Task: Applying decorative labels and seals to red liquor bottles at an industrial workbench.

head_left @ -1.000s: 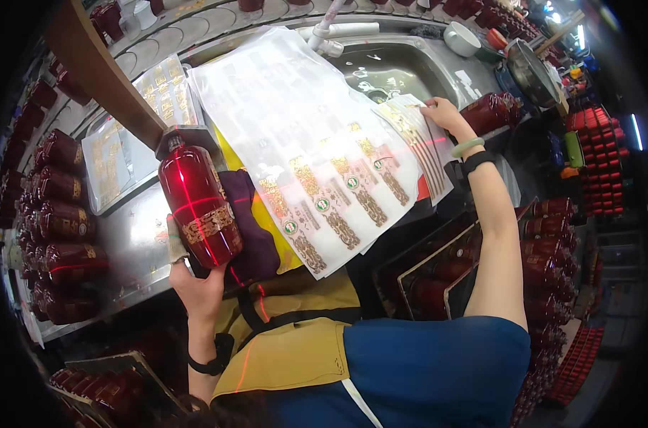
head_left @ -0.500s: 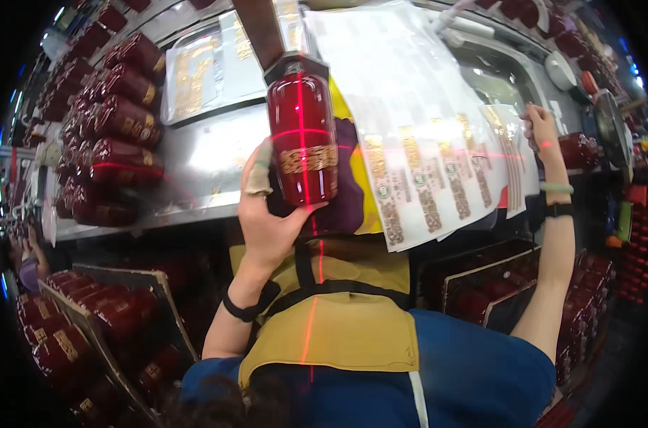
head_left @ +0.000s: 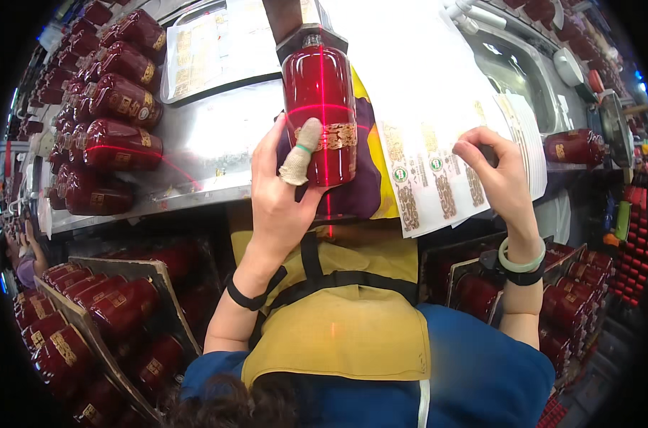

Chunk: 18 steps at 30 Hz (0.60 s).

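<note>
A dark red glossy bottle (head_left: 320, 89) lies with its neck at a dark bracket, a gold patterned band (head_left: 338, 136) around its lower part. My left hand (head_left: 277, 203) grips it from the left near its base. One finger wears a pale cloth finger cover (head_left: 302, 151) with a green band and lies on the bottle's front beside the gold band. My right hand (head_left: 506, 171) is over white sheets of gold decals (head_left: 438, 182), thumb and forefinger pinched together. Whatever is between those fingertips is too small to make out. Red laser lines cross on the bottle.
Rows of red bottles (head_left: 124, 103) lie at the left of the metal table (head_left: 217, 143). More decal sheets (head_left: 195, 57) sit behind. At right are a metal tray (head_left: 513, 68) and a single bottle (head_left: 575, 148). Bottle crates (head_left: 160, 299) stand below the table edge.
My right hand has come left and toward me from the far right edge of the sheets. The covered finger of my left hand has moved from the bottle's side onto its front.
</note>
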{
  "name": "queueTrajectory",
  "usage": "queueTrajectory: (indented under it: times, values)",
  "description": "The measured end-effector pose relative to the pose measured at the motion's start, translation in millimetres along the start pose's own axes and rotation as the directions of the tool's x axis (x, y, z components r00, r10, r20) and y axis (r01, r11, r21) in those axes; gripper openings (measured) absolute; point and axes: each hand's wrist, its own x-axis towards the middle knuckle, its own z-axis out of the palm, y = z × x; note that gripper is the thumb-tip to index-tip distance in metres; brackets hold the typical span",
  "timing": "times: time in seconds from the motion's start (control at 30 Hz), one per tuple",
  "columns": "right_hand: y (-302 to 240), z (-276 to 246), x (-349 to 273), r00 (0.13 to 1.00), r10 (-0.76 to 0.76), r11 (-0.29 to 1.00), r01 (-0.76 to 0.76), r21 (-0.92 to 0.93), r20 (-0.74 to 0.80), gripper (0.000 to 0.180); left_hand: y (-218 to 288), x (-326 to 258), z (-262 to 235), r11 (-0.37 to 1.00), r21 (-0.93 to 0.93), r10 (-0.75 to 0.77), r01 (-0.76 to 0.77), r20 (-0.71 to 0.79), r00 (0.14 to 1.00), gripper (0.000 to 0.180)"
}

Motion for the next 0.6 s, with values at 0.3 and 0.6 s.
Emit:
queueTrajectory:
  times: [0.3, 0.6]
  values:
    - [-6, 25, -4, 0.99, -0.139, 0.99, 0.139, -0.009, -0.04, 0.009, 6, -2, 6, 0.991, 0.109, 0.074, -0.071, -0.021, 0.997, 0.073]
    - [-11, 39, -5, 0.988, -0.15, 0.982, 0.146, 0.12, 0.026, 0.009, 5, -8, 2, 0.993, -0.053, -0.106, 0.104, -0.051, 0.993, 0.09]
